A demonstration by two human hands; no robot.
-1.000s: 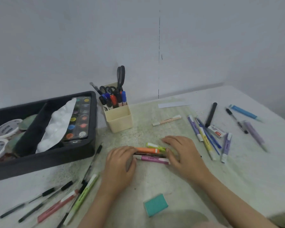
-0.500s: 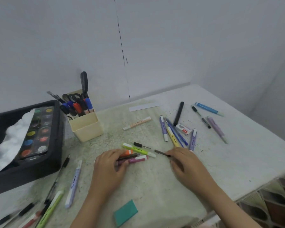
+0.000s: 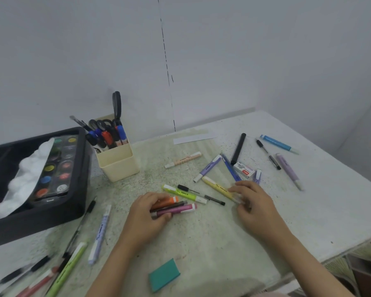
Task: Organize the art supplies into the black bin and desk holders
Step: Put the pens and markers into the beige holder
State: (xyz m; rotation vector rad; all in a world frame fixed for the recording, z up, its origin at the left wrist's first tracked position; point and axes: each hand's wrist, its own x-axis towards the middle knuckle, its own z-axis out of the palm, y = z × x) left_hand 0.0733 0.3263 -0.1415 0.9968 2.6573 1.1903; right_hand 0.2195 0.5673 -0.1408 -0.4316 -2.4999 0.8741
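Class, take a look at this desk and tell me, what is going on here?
A person is tidying art supplies on a table. The left hand grips a bundle of markers, orange, dark and pink. The right hand touches the end of a yellow highlighter; whether it grips it is unclear. Other pens lie loose; the black bin and cream holder hold some supplies.
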